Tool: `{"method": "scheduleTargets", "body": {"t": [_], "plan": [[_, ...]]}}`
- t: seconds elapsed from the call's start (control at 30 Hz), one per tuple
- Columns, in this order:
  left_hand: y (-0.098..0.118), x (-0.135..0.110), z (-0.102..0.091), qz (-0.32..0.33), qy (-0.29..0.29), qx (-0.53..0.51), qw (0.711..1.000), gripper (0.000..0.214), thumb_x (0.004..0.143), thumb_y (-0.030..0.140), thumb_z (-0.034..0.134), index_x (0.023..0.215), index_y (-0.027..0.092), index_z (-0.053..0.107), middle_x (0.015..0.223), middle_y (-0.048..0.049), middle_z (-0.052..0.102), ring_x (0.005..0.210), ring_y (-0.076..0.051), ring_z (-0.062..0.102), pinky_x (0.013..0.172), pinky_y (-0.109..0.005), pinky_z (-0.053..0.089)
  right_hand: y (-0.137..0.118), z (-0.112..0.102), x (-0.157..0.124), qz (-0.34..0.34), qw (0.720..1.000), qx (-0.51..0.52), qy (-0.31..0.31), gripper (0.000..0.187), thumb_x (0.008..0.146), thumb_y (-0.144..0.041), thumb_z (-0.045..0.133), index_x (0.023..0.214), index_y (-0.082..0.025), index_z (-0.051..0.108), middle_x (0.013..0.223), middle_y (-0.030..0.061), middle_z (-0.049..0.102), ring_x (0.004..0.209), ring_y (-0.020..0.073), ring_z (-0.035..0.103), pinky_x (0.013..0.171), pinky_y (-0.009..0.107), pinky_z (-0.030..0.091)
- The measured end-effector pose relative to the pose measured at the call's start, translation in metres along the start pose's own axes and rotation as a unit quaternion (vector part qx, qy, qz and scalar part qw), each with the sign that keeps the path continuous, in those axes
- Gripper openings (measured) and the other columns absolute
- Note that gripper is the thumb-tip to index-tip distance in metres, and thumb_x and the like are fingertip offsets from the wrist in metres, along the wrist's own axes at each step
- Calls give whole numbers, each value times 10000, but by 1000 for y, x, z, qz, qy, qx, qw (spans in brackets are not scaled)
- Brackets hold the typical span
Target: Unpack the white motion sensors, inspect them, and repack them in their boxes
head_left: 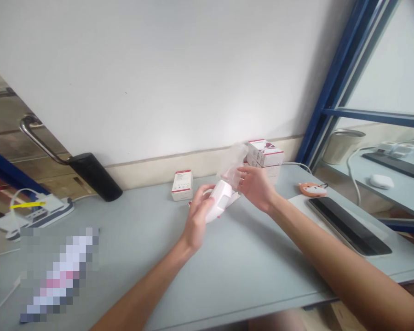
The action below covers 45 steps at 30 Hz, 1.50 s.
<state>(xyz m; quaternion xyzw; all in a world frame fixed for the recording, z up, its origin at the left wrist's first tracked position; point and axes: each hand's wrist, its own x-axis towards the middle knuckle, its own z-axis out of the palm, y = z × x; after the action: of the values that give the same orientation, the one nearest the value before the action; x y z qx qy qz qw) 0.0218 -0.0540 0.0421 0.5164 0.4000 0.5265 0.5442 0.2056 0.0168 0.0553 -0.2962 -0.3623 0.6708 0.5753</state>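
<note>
gripping a white device (220, 200), the left hand (196, 219) has its fingers and thumb closed round the lower part, holding it tilted above the middle of the table (241, 271). the right hand (258, 186) has its fingers bent against a clear bag (232, 162) just above the device; whether they pinch it firmly i cannot tell. behind the device a red and white item (233, 199) shows in part. a small box (182, 186) stands just left of it, near the wall (179, 82). stacked boxes (266, 154) sit behind the right hand. off to the right, a dark phone (350, 226) lies near an orange case (312, 189). on the far left is a black cylinder (95, 177), well apart from both hands.
</note>
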Motion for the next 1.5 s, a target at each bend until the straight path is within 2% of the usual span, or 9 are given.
{"method": "scheduleTargets", "body": {"t": [0.17,0.33,0.57,0.77,0.93,1.07,1.2,1.33,1.5], "plan": [[0,0,0,11,16,-13,1000,365,930,389,622,1271,270,568,1003,-49,739,828,-235,678,737,-339,482,7,6,-2,-35,999,-27,6,195,778,-253,722,917,-249,585,1041,47,778,894,237,729,742,354,588],[3,3,-2,19,56,6,998,548,932,375,626,1460,310,499,1043,-36,717,851,-226,671,756,-333,492,9,5,-3,-40,998,-49,-17,214,815,-333,749,922,-250,583,1112,50,782,956,244,736,803,371,578],[2,6,-9,46,22,18,999,365,939,409,612,1275,268,629,1147,-58,718,936,-239,679,787,-336,506,19,9,-5,-14,997,-40,-61,282,842,-420,796,942,-251,593,1096,46,779,965,237,732,822,364,569],[-3,9,-12,56,20,-21,998,256,936,428,664,1130,272,604,1249,-30,638,973,-205,662,788,-316,531,23,11,-12,0,971,-128,-203,396,902,-574,746,1086,-224,711,1083,59,776,1017,239,711,899,388,570],[-5,15,-17,77,52,40,995,236,959,448,671,1101,265,629,1091,-22,667,929,-189,634,767,-279,496,33,15,-12,-99,974,-177,-101,420,856,-530,810,1151,-250,703,1177,64,761,1065,239,712,941,381,563],[0,18,-18,147,46,50,987,327,997,433,638,1292,292,637,1337,-60,661,1267,-239,595,1016,-309,473,41,16,-10,-252,922,-293,-8,471,808,-454,860,1204,-266,688,1215,74,750,1084,268,697,1003,424,536],[0,26,-22,147,35,82,985,392,967,468,681,1301,264,659,1285,-79,708,1225,-247,641,1002,-308,494,45,12,-9,-273,882,-382,-47,451,876,-427,789,1299,-303,694,1351,62,718,1226,303,656,1091,457,480],[-5,31,-31,157,84,127,976,377,930,517,716,1162,220,734,1092,-68,765,1040,-228,701,911,-284,514,44,14,-12,-263,882,-378,-101,385,967,-436,680,1332,-314,693,1351,32,723,1264,294,651,1074,421,494],[-7,31,-38,196,85,149,965,422,915,534,731,1202,225,727,1136,-73,769,1055,-231,715,897,-278,525,43,18,-15,-262,890,-368,-70,399,948,-466,708,1310,-296,706,1273,38,756,1139,276,694,997,403,534]]}}
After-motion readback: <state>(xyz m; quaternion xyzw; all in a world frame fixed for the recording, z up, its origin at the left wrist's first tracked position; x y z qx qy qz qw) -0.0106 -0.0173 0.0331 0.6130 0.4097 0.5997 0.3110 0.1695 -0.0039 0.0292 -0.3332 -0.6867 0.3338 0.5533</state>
